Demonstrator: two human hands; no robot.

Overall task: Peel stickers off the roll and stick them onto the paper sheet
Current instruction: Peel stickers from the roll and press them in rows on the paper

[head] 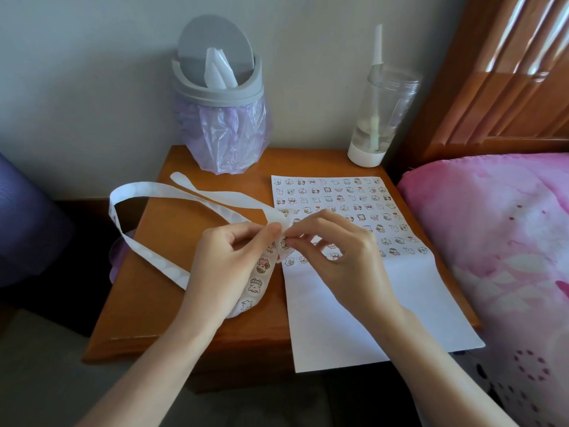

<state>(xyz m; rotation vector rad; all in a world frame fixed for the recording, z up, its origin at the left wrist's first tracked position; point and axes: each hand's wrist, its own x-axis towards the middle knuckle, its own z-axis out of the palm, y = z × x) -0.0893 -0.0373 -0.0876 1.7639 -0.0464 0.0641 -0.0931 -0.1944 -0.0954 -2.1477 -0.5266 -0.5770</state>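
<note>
Two bare hands met above the left edge of the white paper sheet (pixel 338 318). Left hand (pixel 234 263): pinching the white backing strip of cartoon stickers (pixel 260 272), whose printed run lay near-to-far beside that edge. Right hand (pixel 335 254): fingertips pinching one small sticker (pixel 284 243) at the strip's top. It was the hand nearer the sheet, which had sticker rows on its far half and a bare near half. Nothing stood between.

Spent backing tail (pixel 184 192): looped past the left edge of the orange wooden bedside table (pixel 147 303).

Far edge: grey swing-lid bin with lilac liner (pixel 220 124) and clear plastic bottle (pixel 378 118).
</note>
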